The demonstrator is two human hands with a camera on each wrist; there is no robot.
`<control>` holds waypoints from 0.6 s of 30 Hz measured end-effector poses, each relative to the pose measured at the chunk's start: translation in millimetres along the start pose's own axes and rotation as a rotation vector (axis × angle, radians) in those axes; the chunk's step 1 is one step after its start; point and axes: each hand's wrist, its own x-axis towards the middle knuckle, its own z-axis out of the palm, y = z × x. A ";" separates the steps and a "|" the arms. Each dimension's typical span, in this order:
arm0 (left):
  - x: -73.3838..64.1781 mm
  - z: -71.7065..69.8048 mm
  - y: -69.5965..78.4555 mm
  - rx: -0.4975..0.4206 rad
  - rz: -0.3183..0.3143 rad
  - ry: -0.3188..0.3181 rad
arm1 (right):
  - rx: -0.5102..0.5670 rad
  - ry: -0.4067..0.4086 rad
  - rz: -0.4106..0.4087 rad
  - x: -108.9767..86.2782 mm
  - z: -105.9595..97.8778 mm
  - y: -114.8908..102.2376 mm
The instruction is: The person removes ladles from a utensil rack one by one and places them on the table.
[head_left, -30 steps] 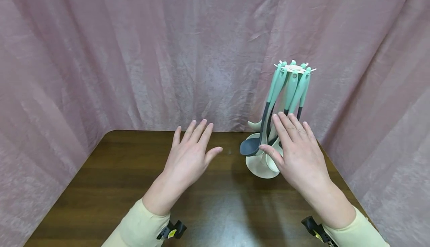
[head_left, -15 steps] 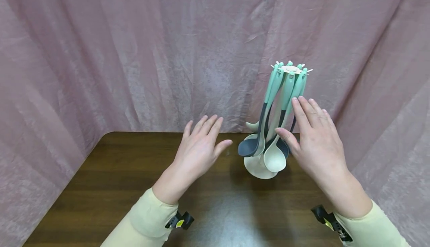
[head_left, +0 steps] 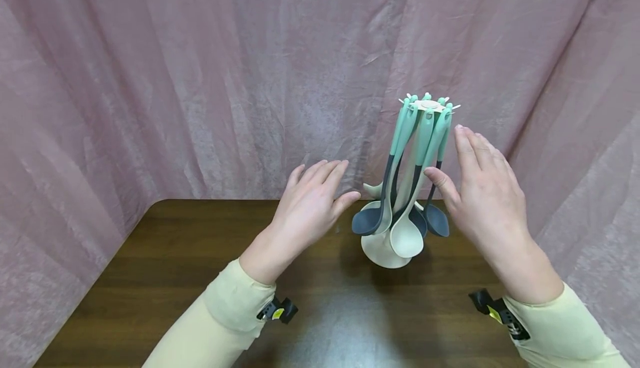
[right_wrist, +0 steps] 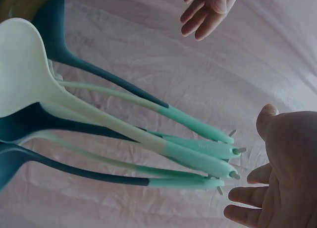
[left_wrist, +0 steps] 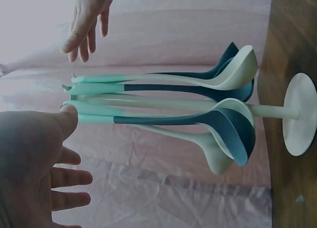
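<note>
A white utensil rack (head_left: 382, 255) stands upright on the table, ladles with mint-green handles hanging from its round top. Some have dark blue bowls, like the left ladle (head_left: 367, 221); others are cream, like the front ladle (head_left: 406, 239). My left hand (head_left: 311, 204) is in the air left of the rack, fingers extended, holding nothing. On the other side, my right hand (head_left: 487, 195) is raised close to the handles, thumb spread and fingers straight. The wrist views show gaps between the right hand (right_wrist: 290, 163) and the handle ends; the left thumb (left_wrist: 69, 120) overlaps a handle end in view.
The brown wooden table (head_left: 150, 279) carries the rack near its back right. A pink curtain (head_left: 300, 79) hangs behind it and along both sides. Each wrist wears a black camera mount, such as the left mount (head_left: 278, 310).
Both hands have risen and moved rightward in the head view. My right hand no longer covers the ladle bowls, so the cream ladle and the right dark blue one now show. The rack stays standing.
</note>
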 end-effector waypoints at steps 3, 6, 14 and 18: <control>7.8 -1.1 2.4 0.002 0.004 -0.006 | 0.004 -0.012 0.035 5.9 -3.2 3.8; 16.9 -2.4 4.5 -0.001 0.008 -0.010 | 0.004 -0.041 0.069 12.8 -6.1 8.2; 40.4 -4.9 8.0 -0.006 0.013 0.003 | -0.005 -0.069 0.116 27.9 -9.1 14.4; 50.4 -3.3 10.5 -0.021 0.006 -0.004 | -0.003 -0.099 0.146 32.1 -9.0 16.6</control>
